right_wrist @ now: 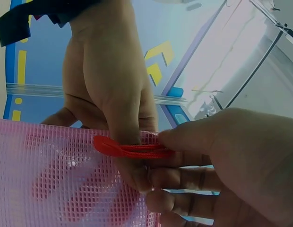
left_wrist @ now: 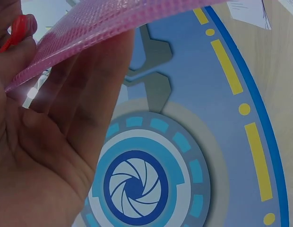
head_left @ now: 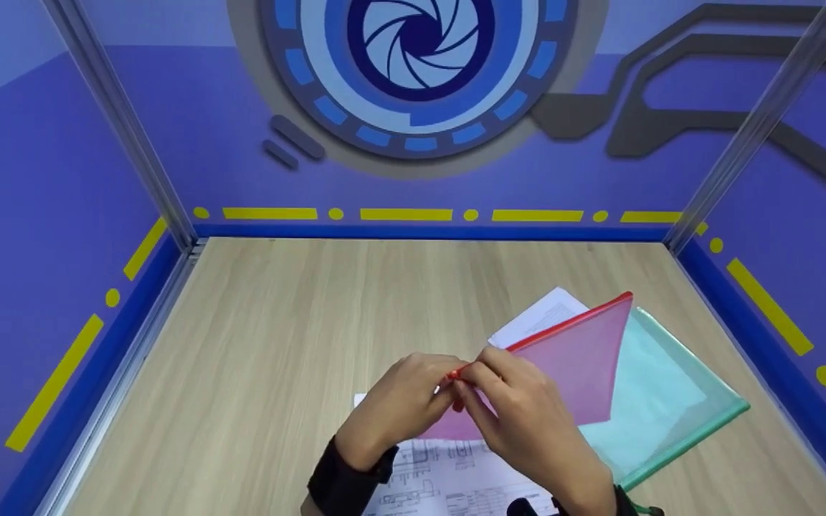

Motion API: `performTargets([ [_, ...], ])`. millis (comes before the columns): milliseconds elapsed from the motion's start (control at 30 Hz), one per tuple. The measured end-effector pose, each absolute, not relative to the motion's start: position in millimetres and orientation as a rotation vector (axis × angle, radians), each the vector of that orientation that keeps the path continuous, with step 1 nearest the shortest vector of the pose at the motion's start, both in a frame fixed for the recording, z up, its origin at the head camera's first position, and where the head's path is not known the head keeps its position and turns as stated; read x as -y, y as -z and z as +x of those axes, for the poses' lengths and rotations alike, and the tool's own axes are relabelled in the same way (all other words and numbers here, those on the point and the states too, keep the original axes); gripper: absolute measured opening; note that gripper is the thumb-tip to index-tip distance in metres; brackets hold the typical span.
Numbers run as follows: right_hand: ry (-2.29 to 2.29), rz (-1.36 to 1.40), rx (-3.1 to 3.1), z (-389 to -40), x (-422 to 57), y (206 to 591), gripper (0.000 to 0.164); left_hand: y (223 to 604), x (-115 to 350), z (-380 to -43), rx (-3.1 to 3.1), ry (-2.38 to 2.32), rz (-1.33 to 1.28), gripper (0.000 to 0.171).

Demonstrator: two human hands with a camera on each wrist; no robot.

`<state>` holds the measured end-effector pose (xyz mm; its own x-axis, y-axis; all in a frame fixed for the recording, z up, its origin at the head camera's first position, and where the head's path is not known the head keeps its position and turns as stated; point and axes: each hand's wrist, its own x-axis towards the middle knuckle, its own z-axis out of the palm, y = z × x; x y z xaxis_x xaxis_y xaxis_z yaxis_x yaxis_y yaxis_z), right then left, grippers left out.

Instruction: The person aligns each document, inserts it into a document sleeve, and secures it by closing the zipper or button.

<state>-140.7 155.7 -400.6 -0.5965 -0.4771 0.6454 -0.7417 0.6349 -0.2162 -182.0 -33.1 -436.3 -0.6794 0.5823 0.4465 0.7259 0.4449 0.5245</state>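
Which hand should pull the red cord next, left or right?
Probably the right hand: it pinches the red cord, and the red edge of the pouch stretches off rightward. The left hand holds the pouch, so it could keep that steady.

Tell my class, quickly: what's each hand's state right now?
Left hand: closed, pinching the pink pouch.
Right hand: closed, pinching the red cord.

A pale wooden table [head_left: 269,322] spreads under the left hand [head_left: 406,398]. Beyond that hand stands a blue-purple wall [head_left: 191,129] with a round emblem [head_left: 421,32] and yellow dashes [head_left: 406,214], metal posts [head_left: 122,122] to either side.
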Motion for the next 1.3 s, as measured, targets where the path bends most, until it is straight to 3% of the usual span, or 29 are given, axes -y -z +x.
performTargets([
  [200,-0.681,0.959,2.348,-141,-161,401,0.008,436,33,-183,2.488,1.063,-1.168,0.019],
  [600,-0.711,0.946,2.314,-145,-163,401,0.018,435,36,-183,2.48,1.098,-1.211,0.021],
  [1300,-0.683,0.984,2.215,-148,-167,400,0.015,432,41,-181,2.536,1.135,-1.2,0.028],
])
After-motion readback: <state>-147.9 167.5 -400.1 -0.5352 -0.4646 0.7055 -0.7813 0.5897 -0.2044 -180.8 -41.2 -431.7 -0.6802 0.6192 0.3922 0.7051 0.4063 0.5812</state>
